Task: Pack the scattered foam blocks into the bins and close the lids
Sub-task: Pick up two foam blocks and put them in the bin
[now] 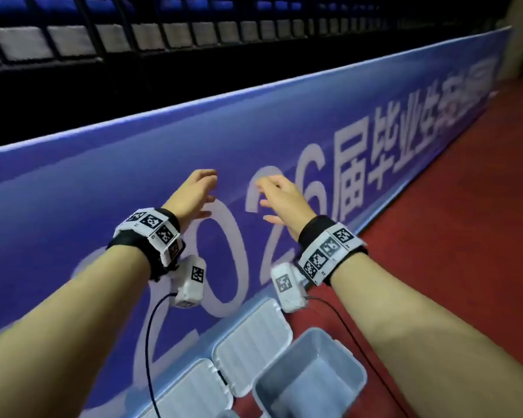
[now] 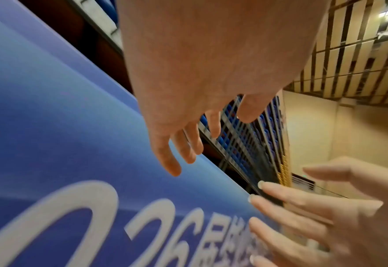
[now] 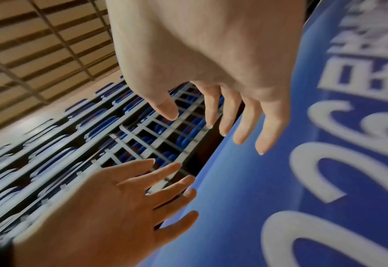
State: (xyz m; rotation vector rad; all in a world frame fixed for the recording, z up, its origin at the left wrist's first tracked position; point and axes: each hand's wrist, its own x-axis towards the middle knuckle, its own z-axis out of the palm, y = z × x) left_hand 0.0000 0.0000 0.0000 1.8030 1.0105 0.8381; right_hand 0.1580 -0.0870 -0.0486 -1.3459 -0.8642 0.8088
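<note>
- A long blue banner board with white numerals and Chinese characters runs across the head view; everything else is placed against it.
- Behind the banner board, rows of blue stadium seats sit beyond white railings.
- A red floor lies at the foot of the banner board, on its near side.
- An open pale blue bin stands on the red floor just in front of the banner board's base; the part of its inside that shows holds nothing.
- Two ribbed pale blue lids lean back against the banner board's lower edge, just beside the bin.
- No foam blocks show in any view.
- The left hand is raised in front of the banner board, fingers spread and relaxed, holding nothing.
- The right hand is raised near the left, also before the banner board's numerals, fingers spread wide and empty; the two hands are apart.
- Both wrists carry black straps with white marker bands and small white camera units with cables.
</note>
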